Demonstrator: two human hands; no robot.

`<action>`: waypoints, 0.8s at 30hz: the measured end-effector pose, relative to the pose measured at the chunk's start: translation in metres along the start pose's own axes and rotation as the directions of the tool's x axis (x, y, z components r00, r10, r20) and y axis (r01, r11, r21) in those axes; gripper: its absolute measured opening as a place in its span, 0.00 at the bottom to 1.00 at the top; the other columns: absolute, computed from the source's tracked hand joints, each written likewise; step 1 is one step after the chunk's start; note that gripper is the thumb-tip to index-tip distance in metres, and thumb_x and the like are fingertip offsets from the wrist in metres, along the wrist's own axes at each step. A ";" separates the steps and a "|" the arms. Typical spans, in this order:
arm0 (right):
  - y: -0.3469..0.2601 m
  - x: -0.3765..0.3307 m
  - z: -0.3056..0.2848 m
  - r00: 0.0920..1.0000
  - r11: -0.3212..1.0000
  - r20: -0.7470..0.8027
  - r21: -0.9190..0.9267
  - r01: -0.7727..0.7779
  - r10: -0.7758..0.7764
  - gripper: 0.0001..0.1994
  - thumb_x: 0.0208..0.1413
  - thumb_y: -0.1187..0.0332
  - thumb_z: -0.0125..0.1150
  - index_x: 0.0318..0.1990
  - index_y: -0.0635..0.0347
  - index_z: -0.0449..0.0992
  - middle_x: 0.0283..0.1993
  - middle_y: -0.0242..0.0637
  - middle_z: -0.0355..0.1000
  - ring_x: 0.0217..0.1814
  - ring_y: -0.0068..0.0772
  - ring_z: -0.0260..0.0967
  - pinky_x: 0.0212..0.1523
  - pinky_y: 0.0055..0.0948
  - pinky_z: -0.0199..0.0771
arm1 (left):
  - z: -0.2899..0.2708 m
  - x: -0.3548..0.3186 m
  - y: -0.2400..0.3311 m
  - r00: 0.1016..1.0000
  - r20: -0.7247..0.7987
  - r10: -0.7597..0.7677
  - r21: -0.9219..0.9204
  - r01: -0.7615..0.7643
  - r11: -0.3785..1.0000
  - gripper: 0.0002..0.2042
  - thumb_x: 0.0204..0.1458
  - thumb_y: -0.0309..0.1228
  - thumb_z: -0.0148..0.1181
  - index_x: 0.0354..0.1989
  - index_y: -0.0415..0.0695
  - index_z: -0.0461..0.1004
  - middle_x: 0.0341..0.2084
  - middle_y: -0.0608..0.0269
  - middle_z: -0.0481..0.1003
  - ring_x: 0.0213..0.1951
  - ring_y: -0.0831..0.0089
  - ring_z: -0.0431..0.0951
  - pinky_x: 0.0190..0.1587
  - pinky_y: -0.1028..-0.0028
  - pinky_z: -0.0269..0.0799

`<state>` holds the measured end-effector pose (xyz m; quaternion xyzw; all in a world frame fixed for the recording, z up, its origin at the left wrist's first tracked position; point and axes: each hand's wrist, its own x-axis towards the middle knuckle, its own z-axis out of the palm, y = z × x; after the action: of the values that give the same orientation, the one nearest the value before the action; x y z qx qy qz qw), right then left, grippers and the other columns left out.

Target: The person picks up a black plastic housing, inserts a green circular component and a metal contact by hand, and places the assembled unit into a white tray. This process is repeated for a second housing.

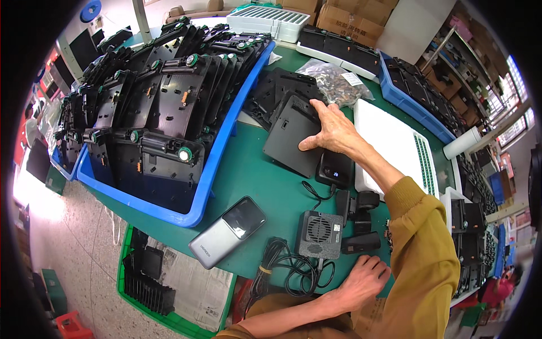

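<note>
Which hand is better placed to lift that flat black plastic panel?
Probably the right hand: its thumb lies over the panel, and its fingers spread toward the panel's upper right edge. The left hand sits well away, by the near edge of the green tabletop, beside a black plastic block.

On my remote feed I log: table (248, 169) plain green; tub (195, 217) at its left edge, blue; panel (287, 138) toward its far edge, black; tray (385, 133) near its right edge, white, green-chequered side; sleeve (426, 226), mustard-brown.
</note>
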<state>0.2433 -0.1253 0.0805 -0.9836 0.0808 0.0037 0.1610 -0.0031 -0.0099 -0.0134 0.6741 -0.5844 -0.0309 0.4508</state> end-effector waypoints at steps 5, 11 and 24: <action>-0.007 -0.003 -0.003 0.992 1.000 -0.126 -0.028 -0.015 0.011 0.47 0.29 0.55 0.80 0.62 0.56 0.66 0.56 0.51 0.68 0.62 0.55 0.64 0.54 0.52 0.67 | 0.003 -0.001 -0.003 0.999 -0.031 0.020 0.007 -0.020 1.000 0.19 0.30 0.26 0.64 0.37 0.37 0.76 0.39 0.51 0.72 0.51 0.55 0.68 0.55 0.59 0.63; 0.005 0.002 -0.007 0.959 0.995 -0.283 0.093 0.033 -0.006 0.33 0.31 0.61 0.79 0.50 0.62 0.75 0.46 0.50 0.75 0.49 0.51 0.74 0.48 0.45 0.72 | 0.001 0.001 -0.003 0.999 -0.003 0.047 0.010 -0.047 0.999 0.21 0.30 0.27 0.66 0.39 0.35 0.75 0.40 0.52 0.72 0.50 0.56 0.69 0.54 0.60 0.63; -0.003 -0.070 -0.100 0.955 0.761 -0.294 0.612 0.216 -0.035 0.17 0.48 0.69 0.70 0.46 0.63 0.78 0.37 0.30 0.75 0.40 0.19 0.69 0.40 0.21 0.66 | -0.003 0.001 -0.002 0.993 -0.115 0.004 -0.044 -0.010 0.999 0.16 0.44 0.24 0.64 0.44 0.35 0.75 0.35 0.57 0.73 0.44 0.59 0.72 0.48 0.62 0.66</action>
<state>0.1731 -0.1433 0.1782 -0.8650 0.0311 -0.1660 0.4725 0.0005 -0.0089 -0.0128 0.6624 -0.5590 -0.0035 0.4988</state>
